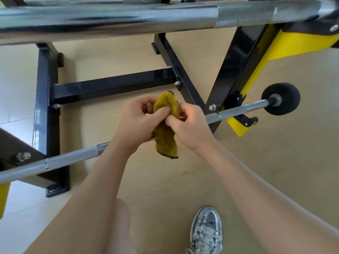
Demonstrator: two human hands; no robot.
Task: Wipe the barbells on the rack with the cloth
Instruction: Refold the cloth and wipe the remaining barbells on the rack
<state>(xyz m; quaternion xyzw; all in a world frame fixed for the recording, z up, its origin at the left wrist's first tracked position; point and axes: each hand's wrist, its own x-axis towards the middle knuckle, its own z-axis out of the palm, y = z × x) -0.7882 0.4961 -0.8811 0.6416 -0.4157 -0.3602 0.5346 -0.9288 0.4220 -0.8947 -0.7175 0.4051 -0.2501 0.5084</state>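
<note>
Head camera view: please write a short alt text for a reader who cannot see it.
Two bare hands, left hand and right hand, bunch a mustard-yellow cloth just above a thin steel barbell resting low on a black-and-yellow rack. A thicker barbell crosses the top; a silver sneaker stands below.

Black steel rack (45,99) with yellow side plates stands on beige tiled floor (275,162). Its cradles carry a thin chrome barbell with black round end weight (238,111) low down and a thick chrome barbell (110,21) on top. Grey laced sneaker (207,230) on floor.
</note>
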